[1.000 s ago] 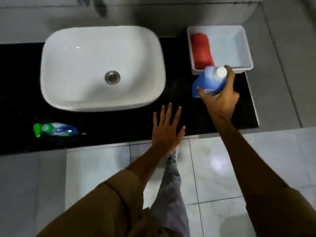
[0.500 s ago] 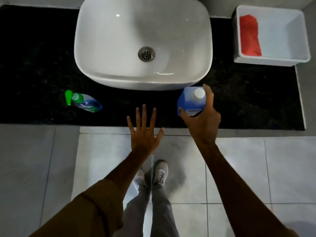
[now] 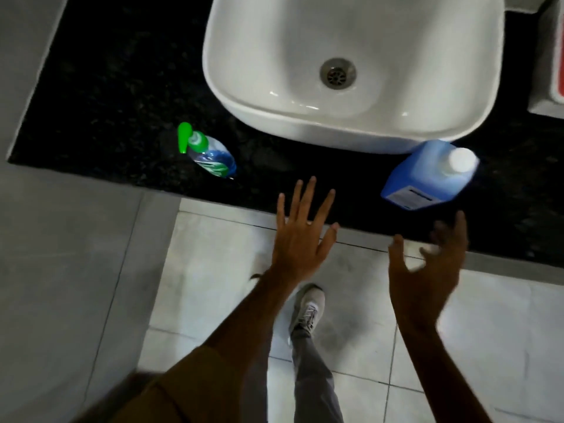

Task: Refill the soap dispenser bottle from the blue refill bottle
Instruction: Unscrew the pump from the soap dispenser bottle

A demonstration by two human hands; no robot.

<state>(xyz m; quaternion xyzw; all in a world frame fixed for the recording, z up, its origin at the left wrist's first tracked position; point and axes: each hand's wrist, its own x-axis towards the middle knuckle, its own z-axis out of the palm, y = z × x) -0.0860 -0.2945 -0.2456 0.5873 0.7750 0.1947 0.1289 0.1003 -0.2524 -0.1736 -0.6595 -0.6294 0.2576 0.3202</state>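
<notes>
The blue refill bottle [image 3: 424,175] with a white cap stands upright on the black counter, just in front of the sink's right corner. My right hand [image 3: 427,267] hovers below it over the counter edge, fingers spread, holding nothing and a short gap away from the bottle. The soap dispenser bottle [image 3: 207,152], clear with a green pump top and some blue liquid, stands on the counter to the left of the sink. My left hand [image 3: 300,235] is flat and open at the counter edge, between the two bottles, touching neither.
A white sink basin [image 3: 351,123] with a metal drain fills the upper middle. The black stone counter [image 3: 116,96] runs left to right. A white tray [image 3: 546,108] with something red shows at the right edge. Light floor tiles and a grey shoe [image 3: 306,309] lie below.
My right hand set the blue refill bottle down on the counter in front of the sink and let go, pulling back. The view shifted left and closer. My left hand stayed open.
</notes>
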